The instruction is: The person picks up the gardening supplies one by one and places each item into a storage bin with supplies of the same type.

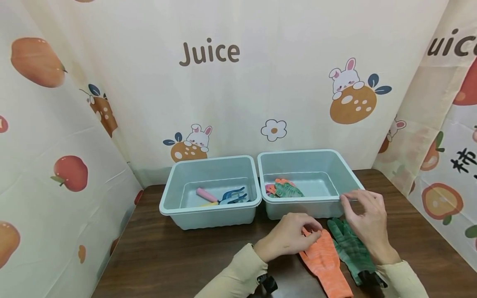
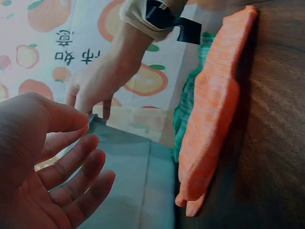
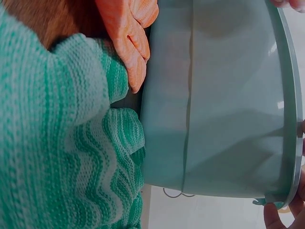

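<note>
My right hand (image 1: 369, 221) grips the front right corner of the right pale blue-green bin (image 1: 298, 205), thumb and fingers at its rim. My left hand (image 1: 292, 236) hovers in front of that bin with loosely bent fingers and holds nothing. Below it an orange knit glove (image 1: 323, 258) lies on the table, its fingers toward the bin. Beside it rests a green knit glove (image 1: 352, 248) with a dark cuff, partly under my right hand and forearm. Both gloves (image 3: 86, 129) lie close to the bin's front wall in the right wrist view.
Inside the right bin lie more gloves (image 1: 285, 189) in green, orange and pink, at its left side. A second bin (image 1: 214, 218) on the left holds small tools (image 1: 231, 196) with pink, yellow and blue parts. A printed curtain (image 1: 231, 99) closes off the back and sides.
</note>
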`<state>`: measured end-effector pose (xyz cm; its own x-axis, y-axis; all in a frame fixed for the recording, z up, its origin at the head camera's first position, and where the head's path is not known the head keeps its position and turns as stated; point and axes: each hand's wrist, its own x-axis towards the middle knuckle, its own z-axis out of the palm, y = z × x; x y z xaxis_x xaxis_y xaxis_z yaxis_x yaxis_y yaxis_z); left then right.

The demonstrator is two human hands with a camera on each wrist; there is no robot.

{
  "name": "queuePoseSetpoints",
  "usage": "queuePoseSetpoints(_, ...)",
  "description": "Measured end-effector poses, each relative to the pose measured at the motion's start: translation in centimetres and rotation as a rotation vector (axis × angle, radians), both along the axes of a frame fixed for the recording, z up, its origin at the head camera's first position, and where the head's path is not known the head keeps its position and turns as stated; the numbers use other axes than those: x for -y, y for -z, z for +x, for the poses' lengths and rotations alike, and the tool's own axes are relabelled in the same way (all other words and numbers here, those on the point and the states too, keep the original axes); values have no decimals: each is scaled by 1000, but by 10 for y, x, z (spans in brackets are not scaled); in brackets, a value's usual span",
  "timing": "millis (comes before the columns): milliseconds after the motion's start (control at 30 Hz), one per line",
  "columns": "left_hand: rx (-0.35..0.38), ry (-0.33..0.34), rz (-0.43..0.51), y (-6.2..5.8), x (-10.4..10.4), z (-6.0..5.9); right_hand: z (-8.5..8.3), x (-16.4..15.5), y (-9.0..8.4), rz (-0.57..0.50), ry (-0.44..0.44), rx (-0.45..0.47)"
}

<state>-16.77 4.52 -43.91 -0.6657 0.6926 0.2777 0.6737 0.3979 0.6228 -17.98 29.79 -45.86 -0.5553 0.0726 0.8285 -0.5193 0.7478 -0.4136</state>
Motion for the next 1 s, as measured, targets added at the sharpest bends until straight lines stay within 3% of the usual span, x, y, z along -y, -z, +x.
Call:
queuePoseSetpoints(300,16,-58,-46,12,-2,-2,2,-4,0,20,1,87)
queuePoseSetpoints(667,69,-60,-56,22,-4,0,2,-4,0,17,2,76)
queuePoseSetpoints(1000,46,-28,-122,32,-6,-2,2,-4,1,12,7,78)
